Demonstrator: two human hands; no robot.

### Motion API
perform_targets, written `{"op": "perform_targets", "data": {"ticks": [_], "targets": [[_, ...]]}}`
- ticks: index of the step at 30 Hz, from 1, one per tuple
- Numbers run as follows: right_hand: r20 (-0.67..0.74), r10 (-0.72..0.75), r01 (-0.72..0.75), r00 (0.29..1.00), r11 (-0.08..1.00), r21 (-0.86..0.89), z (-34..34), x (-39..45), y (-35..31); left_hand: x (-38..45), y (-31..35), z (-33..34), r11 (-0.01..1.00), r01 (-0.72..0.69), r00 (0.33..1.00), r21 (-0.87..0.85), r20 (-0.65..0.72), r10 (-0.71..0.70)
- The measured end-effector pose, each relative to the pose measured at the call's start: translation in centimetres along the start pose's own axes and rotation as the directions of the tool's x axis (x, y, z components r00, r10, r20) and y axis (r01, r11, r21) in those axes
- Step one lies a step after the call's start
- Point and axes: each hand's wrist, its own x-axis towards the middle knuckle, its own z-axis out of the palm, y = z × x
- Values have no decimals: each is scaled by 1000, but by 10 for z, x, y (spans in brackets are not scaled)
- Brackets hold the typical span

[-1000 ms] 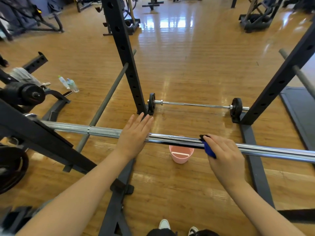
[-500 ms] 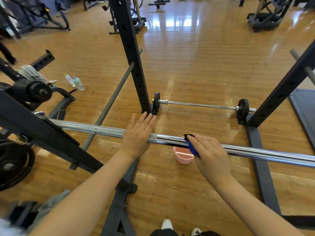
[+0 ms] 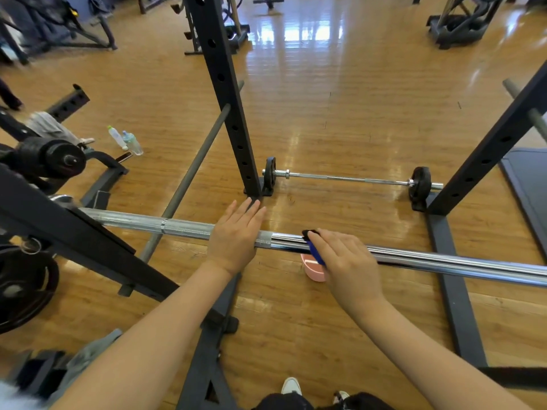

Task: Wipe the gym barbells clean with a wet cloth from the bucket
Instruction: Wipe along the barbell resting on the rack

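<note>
A long chrome barbell (image 3: pixel 444 260) is seen lying level across the rack, knurled toward its left part and smooth and shiny to the right. A blue and black cloth (image 3: pixel 314 247) is draped over its middle. A pink bucket (image 3: pixel 313 269) stands on the floor directly beneath. A second, thinner barbell (image 3: pixel 349 179) with small black plates lies on the floor beyond.

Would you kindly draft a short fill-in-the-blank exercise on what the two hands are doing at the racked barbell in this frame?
1. The right hand presses a ____ cloth against the racked barbell.
2. The left hand lies on the bar with its fingers ____.
3. Under the bar, on the wooden floor, stands a ____ bucket.
4. A second barbell lies on the ____.

Missing words: blue; straight; pink; floor
</note>
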Motion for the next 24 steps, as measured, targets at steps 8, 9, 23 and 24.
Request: {"op": "perform_targets", "data": {"ticks": [8, 9, 23, 24], "targets": [[-103, 28, -35, 994, 997, -73, -34, -28, 47, -1, 0, 0, 1000, 1, 1000, -18, -18, -1], [-116, 31, -41, 993, 996, -83, -33, -29, 47, -1, 0, 0, 1000, -5, 1000, -15, -22, 5], [-58, -202, 193, 978, 972, -136, -8, -8, 35, -1, 0, 0, 1000, -17, 1000, -6, 9, 17], [-35, -222, 215, 974, 967, -140, -14, -11, 42, -1, 1, -2, 1000, -17, 999, -7, 32, 17]]}}
